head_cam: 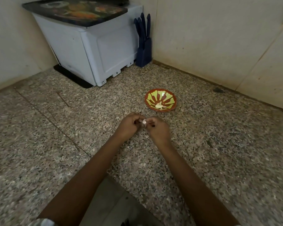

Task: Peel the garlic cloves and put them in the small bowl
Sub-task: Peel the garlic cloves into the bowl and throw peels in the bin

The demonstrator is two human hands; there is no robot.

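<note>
One pale pinkish garlic clove [144,121], mid-frame, was pinched between left hand [129,126] and right hand [158,130]; one red-and-green small bowl [168,99] above held peeled garlic [158,106], uncountable

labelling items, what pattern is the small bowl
Small bowl: red-brown with yellow-green rays; head view.

garlic clove [144,122]: mostly hidden by fingers [135,116] | small bowl [171,99] contents: too small to tell
</note>
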